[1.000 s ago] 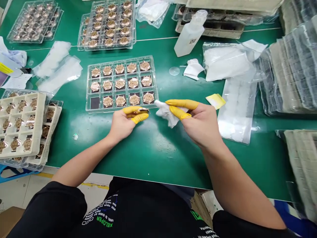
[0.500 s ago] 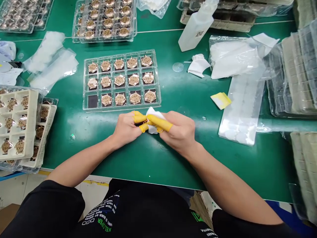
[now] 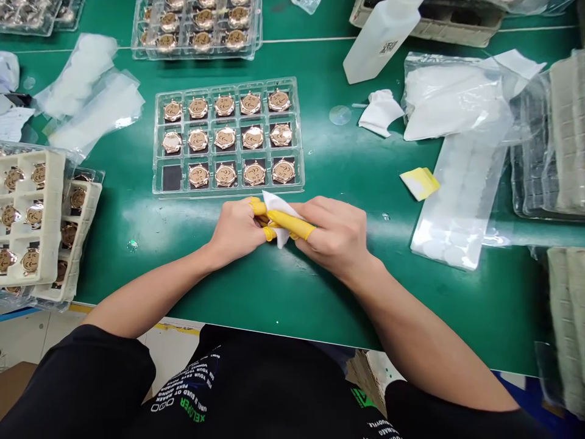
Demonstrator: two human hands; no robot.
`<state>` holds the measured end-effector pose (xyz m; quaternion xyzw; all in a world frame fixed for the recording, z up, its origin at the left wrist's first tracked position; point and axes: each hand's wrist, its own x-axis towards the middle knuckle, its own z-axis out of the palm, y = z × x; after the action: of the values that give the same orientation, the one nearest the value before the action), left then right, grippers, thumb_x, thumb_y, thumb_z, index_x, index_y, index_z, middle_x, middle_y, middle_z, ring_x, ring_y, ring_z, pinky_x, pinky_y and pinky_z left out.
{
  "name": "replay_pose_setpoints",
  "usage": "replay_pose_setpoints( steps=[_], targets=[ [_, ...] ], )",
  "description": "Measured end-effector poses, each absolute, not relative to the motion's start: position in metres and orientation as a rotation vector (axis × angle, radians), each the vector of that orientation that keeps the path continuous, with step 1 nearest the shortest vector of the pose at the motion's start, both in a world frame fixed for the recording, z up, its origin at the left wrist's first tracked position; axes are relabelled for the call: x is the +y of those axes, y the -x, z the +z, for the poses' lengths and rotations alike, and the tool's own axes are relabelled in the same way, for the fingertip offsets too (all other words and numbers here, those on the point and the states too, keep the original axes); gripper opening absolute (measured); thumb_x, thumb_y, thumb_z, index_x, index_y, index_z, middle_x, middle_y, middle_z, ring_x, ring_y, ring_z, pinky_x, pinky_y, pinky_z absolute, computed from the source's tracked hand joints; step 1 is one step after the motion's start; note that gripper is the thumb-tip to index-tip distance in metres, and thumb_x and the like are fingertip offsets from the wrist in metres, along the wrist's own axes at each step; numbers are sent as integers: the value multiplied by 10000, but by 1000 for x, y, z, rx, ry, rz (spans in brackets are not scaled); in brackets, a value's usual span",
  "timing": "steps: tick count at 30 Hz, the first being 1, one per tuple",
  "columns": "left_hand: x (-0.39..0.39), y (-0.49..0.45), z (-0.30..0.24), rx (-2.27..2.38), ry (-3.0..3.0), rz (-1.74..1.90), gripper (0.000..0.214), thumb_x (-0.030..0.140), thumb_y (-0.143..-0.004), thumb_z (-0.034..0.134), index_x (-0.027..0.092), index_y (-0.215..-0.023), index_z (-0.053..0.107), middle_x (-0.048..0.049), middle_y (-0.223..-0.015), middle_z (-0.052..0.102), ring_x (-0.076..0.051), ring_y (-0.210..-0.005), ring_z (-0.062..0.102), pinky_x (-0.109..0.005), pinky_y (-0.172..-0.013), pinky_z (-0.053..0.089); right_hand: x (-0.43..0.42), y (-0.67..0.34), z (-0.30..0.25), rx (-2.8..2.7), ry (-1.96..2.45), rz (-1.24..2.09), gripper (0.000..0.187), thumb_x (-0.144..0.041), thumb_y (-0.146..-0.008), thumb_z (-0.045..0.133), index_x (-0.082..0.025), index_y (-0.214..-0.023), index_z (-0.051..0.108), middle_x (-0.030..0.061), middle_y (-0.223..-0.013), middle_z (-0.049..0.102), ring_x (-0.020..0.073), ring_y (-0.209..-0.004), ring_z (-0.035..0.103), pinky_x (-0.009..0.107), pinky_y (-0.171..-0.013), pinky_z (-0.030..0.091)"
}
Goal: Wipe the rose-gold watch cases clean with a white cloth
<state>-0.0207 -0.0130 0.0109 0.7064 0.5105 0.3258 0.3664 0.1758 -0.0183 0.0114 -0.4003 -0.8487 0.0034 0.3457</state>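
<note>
Moved since the earliest frame: the right hand (image 3: 336, 235) with its white cloth (image 3: 275, 202), then apart from the left hand (image 3: 235, 228), now brought against it. Grip, left: yellow-covered fingers closed on one watch case (image 3: 264, 221), mostly hidden between fingers and cloth, only a dark sliver showing. Grip, right: clamped on the cloth, pressed to that piece. Location: above the bench (image 3: 228, 292), just off the near edge of a clear tray (image 3: 228, 193). Tray contents: fifteen compartments in three rows of five; fourteen hold seated watch cases (image 3: 225, 138), engraved backs up; the near-left one shows a bare dark pad (image 3: 172, 178). Progress, as judged: wiping of the held piece under way, its return to a compartment not yet done; whether the seated fourteen have been wiped cannot be told. Also listed: translucent bottle (image 3: 379, 46), upper right; yellow-and-white slip (image 3: 420, 183), right of the hands; cream tray (image 3: 55, 244) of further watch cases, stacked at far left.
</note>
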Motion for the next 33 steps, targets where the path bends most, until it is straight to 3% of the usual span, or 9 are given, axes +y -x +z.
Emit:
replay_pose_setpoints(
  steps=[3, 6, 13, 19, 24, 28, 33],
  targets=[
    [-13, 21, 9, 1340, -1767, 859, 136, 184, -717, 773, 229, -840, 811, 17, -700, 687, -108, -573, 558, -254, -553, 461, -12, -183, 8, -2238, 1148, -74, 225, -146, -880, 562, -263, -923, 749, 21, -792, 763, 145, -625, 568, 313, -572, 357],
    [-13, 23, 9, 1317, -1837, 846, 184, 172, -753, 748, 243, -903, 826, 13, -716, 711, -106, -572, 571, -251, -562, 469, -5, -191, 0, -2290, 1131, -24, 228, -155, -876, 549, -262, -947, 738, 35, -874, 765, 155, -707, 618, 296, -595, 401],
    [-18, 24, 5, 1136, -2008, 1007, 144, 189, -837, 706, 248, -906, 818, -2, -705, 725, -119, -601, 605, -256, -599, 500, -10, -189, -6, -2246, 1163, 142, 189, -234, -825, 567, -267, -900, 737, 14, -740, 681, 129, -570, 524, 275, -530, 373],
    [-22, 20, 2, 1248, -2163, 1148, 137, 206, -854, 701, 221, -929, 816, -29, -754, 734, -131, -680, 645, -262, -668, 534, -17, -168, 1, -1946, 1220, 201, 220, -208, -926, 510, -241, -859, 717, 34, -758, 677, 144, -642, 591, 280, -580, 453],
    [-14, 22, 7, 1117, -2021, 1081, 103, 137, -780, 719, 186, -830, 794, 15, -669, 703, -80, -560, 582, -188, -549, 487, -12, -173, -9, -2004, 945, 145, 182, -207, -932, 577, -258, -1049, 706, 36, -912, 733, 143, -752, 674, 264, -620, 502],
    [-12, 22, 10, 1058, -1966, 1050, 78, 106, -748, 720, 169, -757, 765, 25, -630, 676, -76, -549, 581, -171, -520, 465, -11, -184, -9, -2150, 928, 10, 229, -177, -924, 554, -258, -1094, 685, 39, -953, 750, 131, -746, 672, 258, -591, 472],
    [-16, 19, 5, 1073, -2063, 1268, 110, 146, -828, 725, 178, -901, 800, 5, -718, 733, -75, -584, 612, -184, -569, 501, -14, -187, 2, -2213, 1142, -156, 147, -159, -881, 538, -230, -899, 666, 43, -839, 692, 133, -630, 552, 293, -536, 358]
  ],
)
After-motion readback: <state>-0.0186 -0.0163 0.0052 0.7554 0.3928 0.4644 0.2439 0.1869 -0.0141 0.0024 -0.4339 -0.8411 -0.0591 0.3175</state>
